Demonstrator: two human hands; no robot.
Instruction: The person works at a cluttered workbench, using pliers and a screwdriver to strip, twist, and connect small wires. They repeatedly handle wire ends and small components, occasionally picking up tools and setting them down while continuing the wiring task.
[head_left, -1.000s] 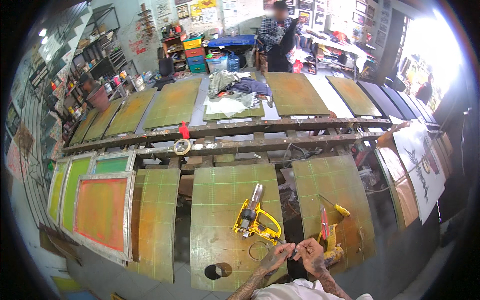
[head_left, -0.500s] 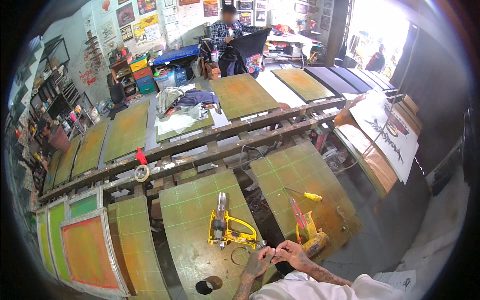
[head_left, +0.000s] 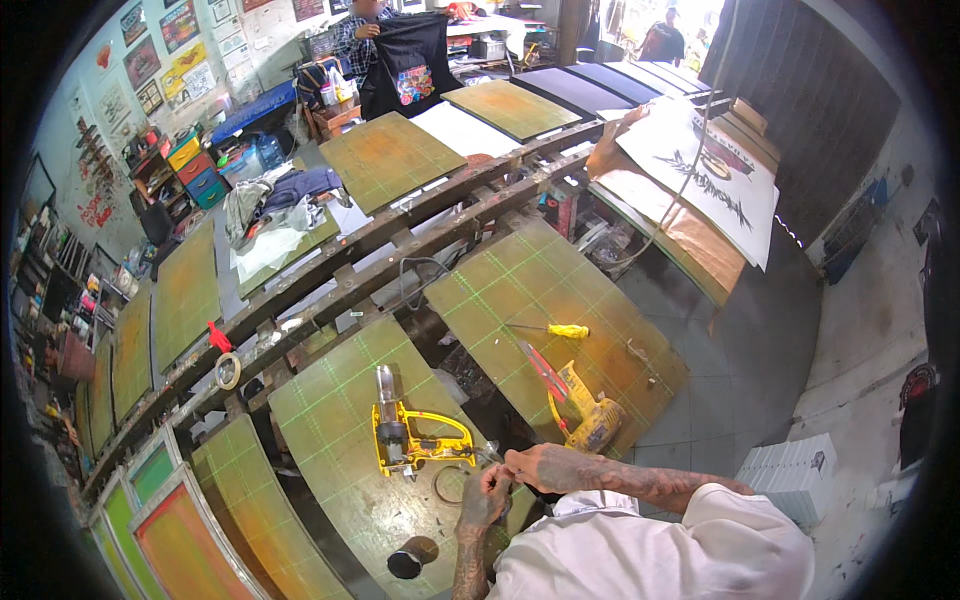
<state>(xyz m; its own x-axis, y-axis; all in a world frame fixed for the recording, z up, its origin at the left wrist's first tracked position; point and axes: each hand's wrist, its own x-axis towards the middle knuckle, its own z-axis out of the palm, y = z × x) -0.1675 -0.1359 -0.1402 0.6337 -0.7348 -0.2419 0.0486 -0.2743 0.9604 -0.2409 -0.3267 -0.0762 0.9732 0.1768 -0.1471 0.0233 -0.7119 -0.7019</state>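
My left hand (head_left: 484,498) and my right hand (head_left: 532,468) meet over the near edge of a green-orange board. Both have their fingers pinched together; whatever is between them is too small to make out. Just left of them lies an opened yellow heat gun (head_left: 430,440), its metal nozzle tube pointing away and its inner parts exposed. Beyond my right hand rests a second yellow tool housing (head_left: 597,424), with a red-handled tool (head_left: 545,370) against it. A screwdriver (head_left: 568,331) with a yellow handle lies farther back on that board.
A dark round cup-like thing (head_left: 405,563) stands near my left forearm. A tape roll (head_left: 228,371) hangs on the long metal rail (head_left: 330,290). Framed screens (head_left: 195,535) lean at left. Printed sheets (head_left: 690,165) are stacked at right. Across the rail, a person holds a black shirt (head_left: 405,70).
The view has swung to the right and down. My hands stay pinched together, and my right forearm now stretches out sideways. The person across the rail has spread the black shirt more open.
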